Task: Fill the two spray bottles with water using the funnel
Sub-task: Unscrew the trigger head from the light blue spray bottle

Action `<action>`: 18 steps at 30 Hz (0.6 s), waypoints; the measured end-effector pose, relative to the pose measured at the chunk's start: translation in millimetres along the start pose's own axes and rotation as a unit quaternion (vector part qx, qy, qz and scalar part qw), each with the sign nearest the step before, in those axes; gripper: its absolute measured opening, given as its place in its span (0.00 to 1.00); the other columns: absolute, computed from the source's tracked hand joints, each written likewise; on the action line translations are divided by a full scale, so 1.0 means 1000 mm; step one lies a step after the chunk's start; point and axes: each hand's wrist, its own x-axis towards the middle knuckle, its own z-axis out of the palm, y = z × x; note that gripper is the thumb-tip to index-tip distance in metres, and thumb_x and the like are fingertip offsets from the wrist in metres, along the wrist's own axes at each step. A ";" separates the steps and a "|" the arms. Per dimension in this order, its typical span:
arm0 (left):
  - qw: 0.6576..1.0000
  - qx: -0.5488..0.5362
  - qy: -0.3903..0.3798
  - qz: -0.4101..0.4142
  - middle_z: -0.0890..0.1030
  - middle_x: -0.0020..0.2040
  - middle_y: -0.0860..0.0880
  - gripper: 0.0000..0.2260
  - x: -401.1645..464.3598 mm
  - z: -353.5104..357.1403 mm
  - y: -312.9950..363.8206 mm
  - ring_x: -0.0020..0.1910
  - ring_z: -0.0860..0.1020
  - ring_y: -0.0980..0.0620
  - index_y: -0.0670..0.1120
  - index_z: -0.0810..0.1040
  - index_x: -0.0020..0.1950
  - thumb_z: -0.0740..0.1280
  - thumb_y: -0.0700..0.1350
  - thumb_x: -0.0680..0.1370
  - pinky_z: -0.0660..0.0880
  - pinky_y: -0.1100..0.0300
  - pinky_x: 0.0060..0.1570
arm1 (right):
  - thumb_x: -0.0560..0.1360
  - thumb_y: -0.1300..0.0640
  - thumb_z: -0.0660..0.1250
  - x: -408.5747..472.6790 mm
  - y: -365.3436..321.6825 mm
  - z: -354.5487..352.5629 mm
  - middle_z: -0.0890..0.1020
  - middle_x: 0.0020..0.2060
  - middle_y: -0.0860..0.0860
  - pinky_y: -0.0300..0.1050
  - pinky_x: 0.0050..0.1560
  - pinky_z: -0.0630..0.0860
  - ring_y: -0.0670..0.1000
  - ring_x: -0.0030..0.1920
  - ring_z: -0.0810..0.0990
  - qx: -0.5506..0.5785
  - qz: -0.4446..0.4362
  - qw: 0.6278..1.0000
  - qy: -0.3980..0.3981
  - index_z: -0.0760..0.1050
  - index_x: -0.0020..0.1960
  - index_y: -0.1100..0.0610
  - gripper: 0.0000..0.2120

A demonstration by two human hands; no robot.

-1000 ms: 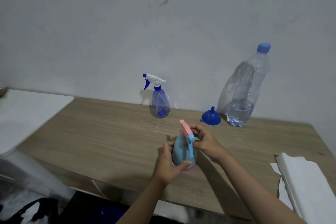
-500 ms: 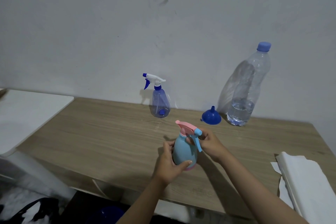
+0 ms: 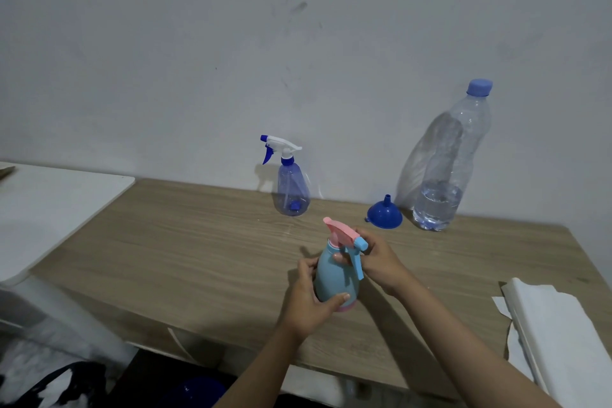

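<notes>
A light-blue spray bottle (image 3: 332,276) with a pink head and blue trigger stands on the wooden table (image 3: 205,252) near its front edge. My left hand (image 3: 309,300) wraps its body from the left. My right hand (image 3: 376,260) grips its pink spray head (image 3: 341,231) from the right. A clear blue spray bottle (image 3: 291,189) with a white and blue head stands at the back by the wall. A blue funnel (image 3: 384,214) lies mouth down to its right. Beside it stands a large capped water bottle (image 3: 447,169), about a quarter full.
A stack of white paper towels (image 3: 559,334) lies at the table's right front corner. A white surface (image 3: 49,209) adjoins the table on the left. Dark items sit on the floor at the lower left.
The pink spray head has turned under my right hand: its trigger now points toward the front right. Both hands stay on the bottle in the same spot.
</notes>
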 end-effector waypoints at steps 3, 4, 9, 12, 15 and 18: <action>1.000 0.003 -0.004 -0.001 0.74 0.61 0.58 0.33 0.000 0.000 0.000 0.61 0.77 0.57 0.67 0.64 0.58 0.80 0.53 0.61 0.79 0.52 0.56 | 0.70 0.60 0.74 0.001 -0.008 0.001 0.83 0.50 0.51 0.37 0.45 0.78 0.48 0.51 0.81 0.021 -0.005 1.000 0.020 0.78 0.55 0.51 0.15; 1.000 0.002 -0.007 -0.001 0.73 0.61 0.60 0.33 -0.001 0.000 0.001 0.60 0.76 0.58 0.67 0.64 0.57 0.80 0.53 0.62 0.79 0.53 0.56 | 0.70 0.60 0.74 0.002 -0.012 0.002 0.83 0.50 0.52 0.37 0.46 0.78 0.49 0.52 0.82 0.025 -0.017 0.999 0.036 0.78 0.56 0.53 0.16; 1.000 -0.002 -0.001 -0.001 0.73 0.60 0.63 0.34 0.001 0.000 -0.002 0.60 0.76 0.61 0.70 0.64 0.56 0.81 0.54 0.60 0.79 0.53 0.57 | 0.70 0.74 0.68 0.000 -0.058 0.002 0.86 0.41 0.49 0.42 0.51 0.81 0.49 0.45 0.85 0.158 -0.147 0.967 0.135 0.73 0.57 0.71 0.16; 1.000 0.003 0.025 0.009 0.75 0.60 0.61 0.34 0.004 0.003 -0.008 0.59 0.77 0.60 0.68 0.65 0.56 0.82 0.53 0.59 0.78 0.50 0.58 | 0.68 0.73 0.70 -0.005 -0.093 -0.005 0.85 0.35 0.49 0.41 0.46 0.82 0.47 0.39 0.85 0.207 -0.225 0.920 0.247 0.74 0.49 0.64 0.12; 0.999 0.005 0.030 0.011 0.75 0.59 0.59 0.33 0.004 0.005 -0.010 0.58 0.77 0.60 0.68 0.66 0.54 0.82 0.52 0.58 0.78 0.49 0.58 | 0.71 0.69 0.71 -0.010 -0.105 -0.021 0.82 0.30 0.46 0.43 0.41 0.80 0.45 0.34 0.81 0.172 -0.272 0.871 0.372 0.75 0.46 0.58 0.10; 1.000 0.003 0.027 0.013 0.73 0.58 0.61 0.33 0.005 0.005 -0.012 0.57 0.78 0.61 0.68 0.65 0.53 0.81 0.53 0.58 0.79 0.50 0.56 | 0.70 0.65 0.74 -0.014 -0.080 -0.034 0.77 0.31 0.51 0.38 0.37 0.77 0.46 0.32 0.75 0.120 -0.253 0.861 0.424 0.77 0.45 0.56 0.09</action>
